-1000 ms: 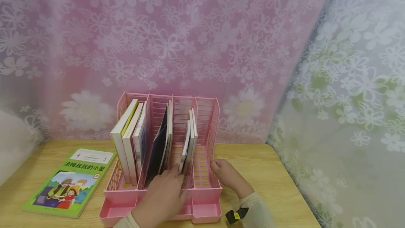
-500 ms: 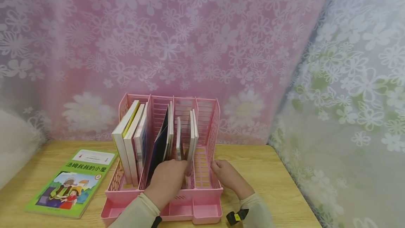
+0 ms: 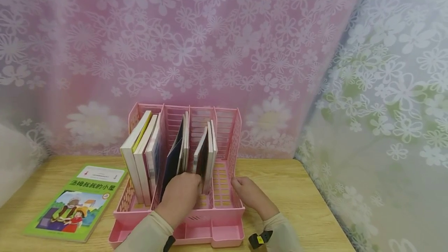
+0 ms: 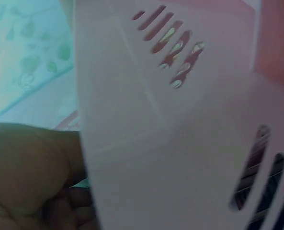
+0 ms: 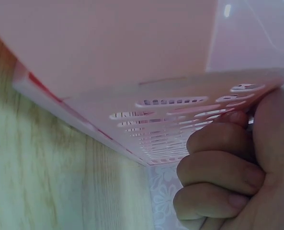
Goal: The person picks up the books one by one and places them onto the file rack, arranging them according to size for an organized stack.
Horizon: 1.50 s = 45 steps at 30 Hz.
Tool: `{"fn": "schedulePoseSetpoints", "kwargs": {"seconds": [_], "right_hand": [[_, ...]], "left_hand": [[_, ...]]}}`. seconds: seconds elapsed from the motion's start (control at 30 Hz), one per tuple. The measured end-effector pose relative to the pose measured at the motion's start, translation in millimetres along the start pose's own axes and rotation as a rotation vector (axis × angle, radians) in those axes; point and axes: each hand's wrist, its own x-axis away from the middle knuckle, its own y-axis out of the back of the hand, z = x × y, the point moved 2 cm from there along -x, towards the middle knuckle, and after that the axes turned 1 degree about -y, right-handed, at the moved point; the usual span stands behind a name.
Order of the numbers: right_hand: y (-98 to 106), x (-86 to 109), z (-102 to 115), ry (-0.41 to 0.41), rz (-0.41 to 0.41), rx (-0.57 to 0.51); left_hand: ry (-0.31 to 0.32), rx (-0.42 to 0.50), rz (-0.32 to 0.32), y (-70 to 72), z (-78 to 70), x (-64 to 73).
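Note:
A pink plastic book organizer [image 3: 227,215] stands on the table, with dividers between upright books. My left hand [image 3: 182,195] reaches over its low front into the third compartment and holds the lower front of a thin dark-covered book [image 3: 202,160]; the fingertips are hidden. That book leans right towards two pale thin books [image 3: 211,154]. In the left wrist view, the thumb and bent fingers of the left hand [image 4: 31,177] show beside the slotted front panel [image 4: 132,134]. My right hand [image 3: 253,197], fingers curled, pinches the organizer's right side wall [image 5: 146,127].
Thick books [image 3: 134,158] fill part of the first compartment, and dark thin books [image 3: 175,162] lean in the second. A green picture-cover book [image 3: 77,203] lies flat on the wooden table [image 3: 297,205] at left. A flowered pink curtain [image 3: 189,42] hangs behind.
My left hand shifted right, then slightly back left. The thin book came away from its neighbours to near upright, then tilted with its top right. The right hand stays on the side wall.

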Motion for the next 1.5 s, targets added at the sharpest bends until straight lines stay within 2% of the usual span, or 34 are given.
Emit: {"fn": "schedulePoseSetpoints", "kwargs": {"seconds": [0.13,0.2,0.3,0.5,0.67,0.87,1.07,1.2,1.4,1.5], "right_hand": [[-2.2,-1.2,-1.8,0.0,-0.002,-0.003],[-3.9,-1.8,-2.4,-0.003,0.001,0.002],[-5.4,-2.1,-2.9,-0.005,0.002,0.013],[-4.3,-2.3,-1.8,-0.016,0.025,0.016],[-1.4,-3.1,3.2,-0.014,0.024,0.021],[-0.6,-3.7,3.8,-0.018,0.011,0.056],[-2.3,-2.8,-0.3,-0.027,-0.002,0.046],[-3.5,-0.6,-2.6,-0.024,0.008,0.036],[-2.6,1.1,-4.3,-0.005,0.004,0.066],[-1.1,-0.4,-2.5,0.005,0.0,0.061]], "left_hand": [[-0.008,0.07,0.041,-0.8,-1.0,-0.4],[-0.005,0.079,0.067,-2.7,-1.2,0.0],[0.004,0.073,0.07,-6.4,0.6,0.2],[0.057,0.066,0.008,-11.4,6.2,-0.4],[0.09,0.047,-0.044,-12.3,5.0,-4.3],[0.135,0.067,-0.018,-24.3,1.6,-5.2],[0.107,0.103,-0.037,-28.7,-3.0,-6.3],[0.084,0.159,-0.091,-26.3,-3.6,4.4],[-0.012,0.18,-0.27,-17.9,-4.3,22.2],[-0.027,0.171,-0.283,-15.9,-3.8,25.2]]}}
